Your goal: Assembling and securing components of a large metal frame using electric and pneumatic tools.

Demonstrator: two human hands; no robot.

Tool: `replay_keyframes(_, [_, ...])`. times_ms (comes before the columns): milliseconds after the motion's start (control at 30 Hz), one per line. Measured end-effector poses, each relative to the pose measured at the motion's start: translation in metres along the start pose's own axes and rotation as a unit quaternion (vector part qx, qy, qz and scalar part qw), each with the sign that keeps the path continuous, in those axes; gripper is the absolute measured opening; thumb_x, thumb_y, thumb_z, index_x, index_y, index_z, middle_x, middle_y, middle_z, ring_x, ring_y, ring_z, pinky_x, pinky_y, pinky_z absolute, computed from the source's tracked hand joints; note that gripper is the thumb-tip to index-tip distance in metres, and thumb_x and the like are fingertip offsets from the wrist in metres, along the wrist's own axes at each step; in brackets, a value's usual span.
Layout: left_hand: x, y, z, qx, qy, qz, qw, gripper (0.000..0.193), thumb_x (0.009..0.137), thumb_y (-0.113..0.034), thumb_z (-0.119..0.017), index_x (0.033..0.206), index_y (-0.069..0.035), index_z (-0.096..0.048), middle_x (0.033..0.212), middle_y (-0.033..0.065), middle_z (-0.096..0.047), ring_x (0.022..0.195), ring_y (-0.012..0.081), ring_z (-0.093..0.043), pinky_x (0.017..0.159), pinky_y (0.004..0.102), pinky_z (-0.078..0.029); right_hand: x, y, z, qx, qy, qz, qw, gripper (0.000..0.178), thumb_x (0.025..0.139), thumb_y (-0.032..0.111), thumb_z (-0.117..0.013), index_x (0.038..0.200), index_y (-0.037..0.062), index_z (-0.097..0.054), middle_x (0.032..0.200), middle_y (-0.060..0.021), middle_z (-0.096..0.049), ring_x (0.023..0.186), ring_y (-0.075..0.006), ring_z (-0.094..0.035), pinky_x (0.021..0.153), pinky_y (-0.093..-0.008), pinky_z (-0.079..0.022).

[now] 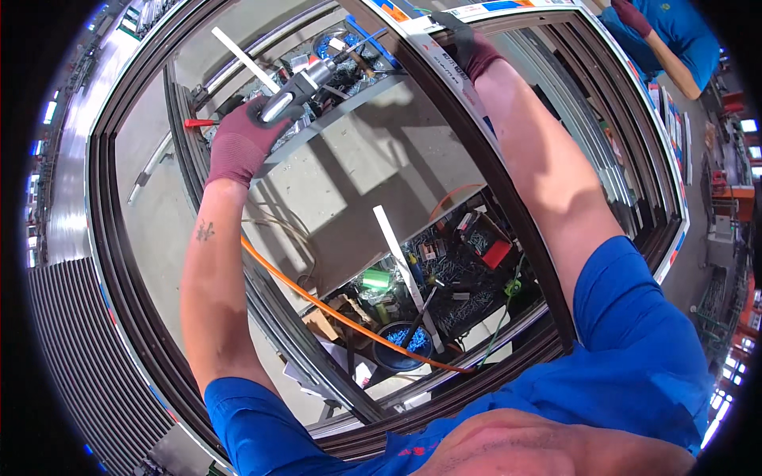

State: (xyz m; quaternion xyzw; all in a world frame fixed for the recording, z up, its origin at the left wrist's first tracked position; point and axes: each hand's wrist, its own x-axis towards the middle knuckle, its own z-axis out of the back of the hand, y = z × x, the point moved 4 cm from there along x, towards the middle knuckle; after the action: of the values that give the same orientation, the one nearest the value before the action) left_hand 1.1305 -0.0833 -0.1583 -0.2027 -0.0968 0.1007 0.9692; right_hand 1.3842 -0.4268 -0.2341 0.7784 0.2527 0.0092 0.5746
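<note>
My left hand (242, 139), in a maroon glove with dark fingers, is closed round the grip of a silver and black pistol-shaped power driver (305, 86). Its long thin bit points to the upper right, toward the dark crossbar of a large window frame (476, 151). At the far end of that crossbar, my right hand (472, 51), gloved alike, grips the bar where it meets the top rail; its fingertips are partly hidden. Protective film with print runs along the bar. Beneath the driver, a grey tray (349, 103) holds loose screws and a bowl of blue pieces (333, 41).
An orange hose (333, 313) crosses below the frame. On a lower shelf lie scattered screws, a red bin (496, 252) and a black bucket with blue pieces (403, 347). A co-worker in blue (671, 40) stands at the upper right. Ribbed dark profiles (75, 349) lie left.
</note>
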Motion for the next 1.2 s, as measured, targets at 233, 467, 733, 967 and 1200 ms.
replay_keyframes(233, [0.002, -0.02, -0.005, -0.021, 0.057, 0.027, 0.998, 0.068, 0.09, -0.041, -0.09, 0.141, 0.0, -0.072, 0.13, 0.0242, -0.078, 0.124, 0.0383, -0.075, 0.107, 0.0435, -0.057, 0.027, -0.005, 0.021, 0.058, 0.094, -0.028, 0.994, 0.047, 0.106, 0.044, -0.07, 0.134, 0.0057, -0.076, 0.113, -0.0167, -0.084, 0.093, -0.0279, -0.082, 0.083, -0.0436, -0.067])
replay_keyframes(467, [0.001, -0.005, -0.012, 0.032, 0.035, -0.014, 0.999, 0.064, 0.089, -0.051, -0.085, 0.136, -0.009, -0.077, 0.121, 0.0234, -0.08, 0.113, 0.0418, -0.076, 0.102, 0.0487, -0.059, 0.001, -0.002, -0.005, 0.014, 0.03, -0.038, 0.999, 0.048, 0.109, 0.042, -0.066, 0.135, 0.003, -0.075, 0.117, -0.0187, -0.083, 0.098, -0.0285, -0.082, 0.086, -0.0435, -0.068])
replay_keyframes(733, [0.003, -0.007, -0.018, 0.042, 0.023, -0.032, 0.998, 0.065, 0.089, -0.052, -0.085, 0.136, -0.008, -0.077, 0.119, 0.0235, -0.08, 0.112, 0.0414, -0.077, 0.099, 0.0478, -0.06, -0.018, 0.003, -0.017, 0.045, -0.028, -0.053, 0.997, 0.054, 0.107, 0.042, -0.069, 0.141, 0.0001, -0.07, 0.126, -0.0209, -0.081, 0.104, -0.0319, -0.081, 0.093, -0.0461, -0.068])
replay_keyframes(967, [0.006, -0.02, -0.015, -0.003, 0.021, -0.033, 0.999, 0.066, 0.089, -0.052, -0.085, 0.136, -0.007, -0.077, 0.118, 0.0229, -0.08, 0.112, 0.042, -0.076, 0.099, 0.0483, -0.06, -0.006, 0.003, -0.004, 0.053, 0.001, -0.054, 0.997, 0.054, 0.106, 0.043, -0.071, 0.14, 0.0012, -0.071, 0.125, -0.0207, -0.081, 0.103, -0.0316, -0.082, 0.092, -0.0455, -0.068])
replay_keyframes(1200, [0.018, -0.02, -0.005, 0.03, 0.037, -0.028, 0.998, 0.061, 0.09, -0.039, -0.088, 0.136, -0.001, -0.074, 0.123, 0.0225, -0.081, 0.116, 0.0384, -0.078, 0.1, 0.0444, -0.059, -0.014, 0.005, -0.014, 0.029, -0.016, -0.051, 0.998, 0.053, 0.106, 0.047, -0.069, 0.135, 0.0029, -0.074, 0.119, -0.019, -0.083, 0.099, -0.0311, -0.082, 0.087, -0.0476, -0.068])
